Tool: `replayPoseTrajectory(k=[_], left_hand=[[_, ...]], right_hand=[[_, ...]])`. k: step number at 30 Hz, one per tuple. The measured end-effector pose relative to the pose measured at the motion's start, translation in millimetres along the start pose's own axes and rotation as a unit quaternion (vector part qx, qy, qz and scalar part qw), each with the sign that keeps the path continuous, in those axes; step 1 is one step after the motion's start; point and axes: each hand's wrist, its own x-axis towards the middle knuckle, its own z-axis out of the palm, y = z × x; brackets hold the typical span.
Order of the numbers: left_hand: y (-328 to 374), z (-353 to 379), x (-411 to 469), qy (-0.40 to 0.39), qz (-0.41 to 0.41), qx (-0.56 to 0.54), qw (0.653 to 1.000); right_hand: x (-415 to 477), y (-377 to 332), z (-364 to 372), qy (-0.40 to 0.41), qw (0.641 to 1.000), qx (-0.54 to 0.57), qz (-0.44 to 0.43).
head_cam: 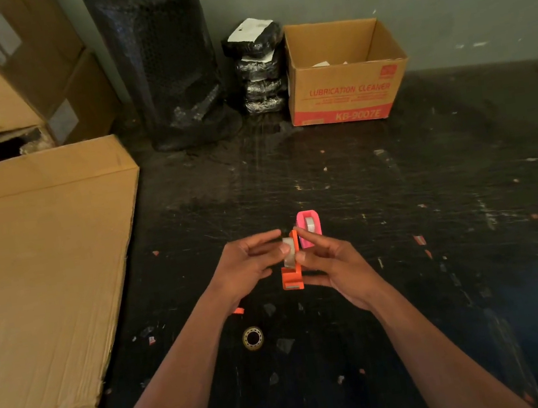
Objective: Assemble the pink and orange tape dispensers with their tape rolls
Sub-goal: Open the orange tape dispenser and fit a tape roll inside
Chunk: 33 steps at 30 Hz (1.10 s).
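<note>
Both hands meet above the middle of the black, scratched desk point(362, 190). The right hand point(331, 264) grips the orange plastic tape dispenser point(292, 278) from its right side, thumb on top and fingers curled under its lower end, holding it clear of the desk. The left hand point(250, 263) pinches a clear roll of tape point(289, 252) between thumb and fingertips, pressed into the dispenser's upper part. Just beyond the right hand's fingertips, a pink plastic tape dispenser point(310, 227) stands on the desk with a clear roll already seated in it.

Near the left forearm, on the side toward the person, a spare tape roll with a dark core point(253, 338) lies flat among small scraps of tape and paper.

To the left of the left hand a large flat sheet of brown cardboard point(38, 270) covers the desk, its edge well apart from the hands. Far beyond the hands, against the wall, stand a black bubble-wrap roll point(165, 66), a stack of black wrapped bundles point(259, 70) and an open cardboard box printed "LUBRICATION CLEANER" point(348, 89). To the right of the right hand the desk lies bare but for scraps.
</note>
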Motion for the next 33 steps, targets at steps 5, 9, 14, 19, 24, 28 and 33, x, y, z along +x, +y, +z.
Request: replayPoseTrajectory(k=[5,9,14,19,24,28,33], left_hand=[[-27.4,-11.9,20.3,0.199,0.009,0.090,0.976],[-75.4,-32.8,33.1,0.255,-0.080,0.336,0.903],[-98.5,-28.3,37.5,0.206,-0.161,0.397,0.880],[-103.7,-24.8,36.2,0.204,-0.143,0.396,0.884],[-75.6,-15.2,32.7,0.186,-0.062,0.092,0.976],[-47.3,-1.9,20.3,0.067,-0.033,-0.064,0.995],[-28.8,4.1,5.5,-0.006,-0.005,-0.076,0.997]], right_hand=[[6.0,2.1,-1.3,0.016,1.000,0.019,0.014],[10.2,6.1,-1.9,0.031,0.999,0.000,0.031],[11.7,9.3,-0.5,0.038,0.998,-0.007,0.041],[11.5,8.9,-1.2,0.035,0.999,-0.011,0.039],[12.9,12.3,-4.4,0.048,0.997,-0.032,0.041],[13.3,12.7,-5.5,0.054,0.997,-0.039,0.042],[10.4,9.7,-6.8,0.045,0.998,-0.032,0.031]])
